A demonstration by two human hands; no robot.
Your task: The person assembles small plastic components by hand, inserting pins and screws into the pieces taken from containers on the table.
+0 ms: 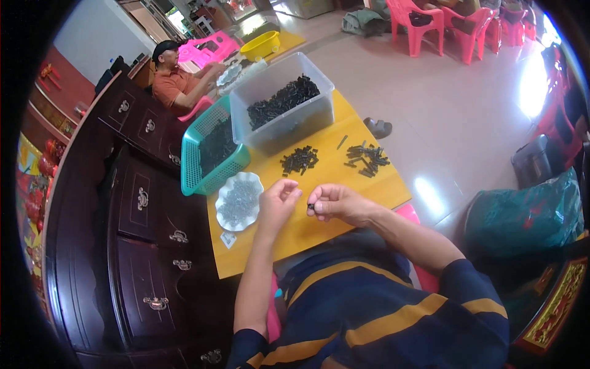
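Head view: right hand point(335, 203) pinches small black piece point(311, 207) above yellow tabletop point(295, 237).
Left hand point(278, 198) half-curled just beside it, can't tell if holding anything; scalloped white dish point(258, 182) to its left, pile of black pieces point(300, 160) beyond.

L hand point(278, 198) loosely curled, R hand point(335, 204) pinching

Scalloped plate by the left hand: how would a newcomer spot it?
On the yellow table, find the green basket beside the dark cabinet. The scalloped plate sits just below it in view, left of the left hand. Unlike the mesh-sided basket, it is shallow, wavy-rimmed and covered with small clear pieces.
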